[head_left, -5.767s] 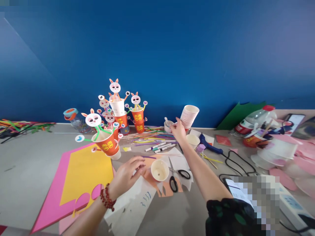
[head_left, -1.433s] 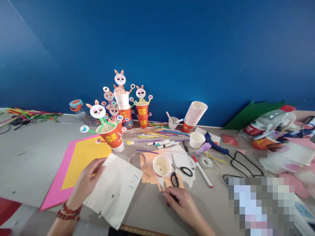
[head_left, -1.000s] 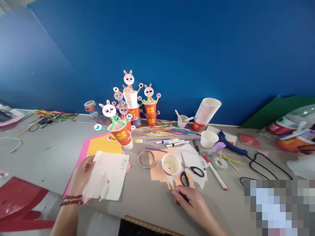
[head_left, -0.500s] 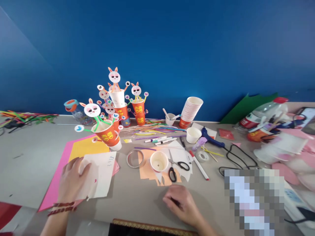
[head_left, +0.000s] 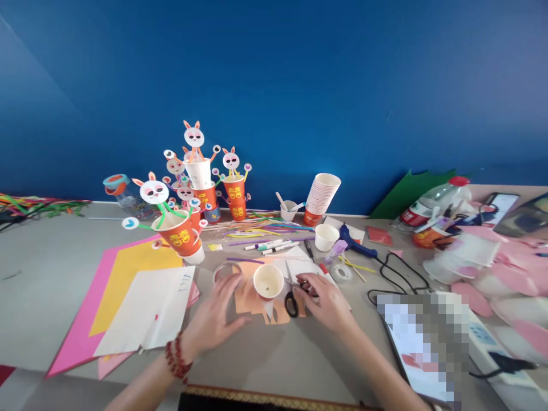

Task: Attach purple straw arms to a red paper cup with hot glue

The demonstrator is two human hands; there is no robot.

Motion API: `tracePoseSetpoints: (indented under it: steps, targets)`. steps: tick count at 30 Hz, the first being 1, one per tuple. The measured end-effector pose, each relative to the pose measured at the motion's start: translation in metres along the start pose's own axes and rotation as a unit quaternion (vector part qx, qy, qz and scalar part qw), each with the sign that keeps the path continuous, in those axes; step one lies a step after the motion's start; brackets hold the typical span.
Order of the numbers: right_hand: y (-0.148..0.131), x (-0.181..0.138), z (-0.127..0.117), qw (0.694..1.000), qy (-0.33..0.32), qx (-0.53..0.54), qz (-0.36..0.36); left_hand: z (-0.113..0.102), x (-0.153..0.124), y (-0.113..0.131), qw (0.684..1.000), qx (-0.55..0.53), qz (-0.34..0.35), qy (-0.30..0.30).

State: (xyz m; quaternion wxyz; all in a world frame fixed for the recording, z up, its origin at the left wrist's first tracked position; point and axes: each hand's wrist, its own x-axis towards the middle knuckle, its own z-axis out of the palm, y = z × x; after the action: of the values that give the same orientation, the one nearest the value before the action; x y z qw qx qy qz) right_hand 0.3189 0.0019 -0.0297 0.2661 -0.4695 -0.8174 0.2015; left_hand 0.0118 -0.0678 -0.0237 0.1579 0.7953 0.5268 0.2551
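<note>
My left hand (head_left: 216, 317) is open, its thumb and fingers spread, blurred by motion, over the near edge of a tape roll (head_left: 226, 267). Between my two hands stands an upright paper cup (head_left: 268, 281), white inside, on orange cut paper (head_left: 248, 299); neither hand touches it. To the cup's right, my right hand (head_left: 327, 299) hovers with thumb and fingers curved apart over the handles of black-handled scissors (head_left: 291, 305). It partly hides the scissors; whether it touches them is unclear. A red-capped marker (head_left: 324, 268) is partly covered by this hand.
White paper (head_left: 143, 308) lies on yellow and pink sheets (head_left: 77, 331) at left. Behind stand a cup with a rabbit figure (head_left: 177, 233), a cup stack (head_left: 323, 197), markers (head_left: 278, 247) and a blue glue gun (head_left: 357, 245) with its cord. A phone (head_left: 422, 354) lies at right.
My left hand has left the white paper and moved right to the tape roll. My right hand has opened from a fist and moved up to the scissors. The view has shifted slightly.
</note>
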Motion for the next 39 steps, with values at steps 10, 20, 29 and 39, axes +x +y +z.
tracePoseSetpoints:
  steps: [10, 20, 29, 39]
  targets:
    - [0.002, 0.009, 0.024, 0.993, 0.058, 0.044, -0.09, 0.045, 0.057, 0.016, 0.961, -0.274, -0.035, 0.031]
    - [-0.001, 0.016, 0.035, 0.995, 0.009, 0.047, -0.089, 0.046, 0.048, 0.007, 0.748, -0.649, -0.136, -0.042]
    - [-0.006, 0.003, 0.037, 0.985, -0.013, 0.055, -0.165, 0.049, 0.053, 0.011, 0.91, -0.412, 0.031, -0.039]
    - [0.0, 0.004, 0.04, 0.993, -0.029, 0.037, -0.11, 0.05, 0.053, 0.007, 0.98, -0.196, 0.004, 0.028]
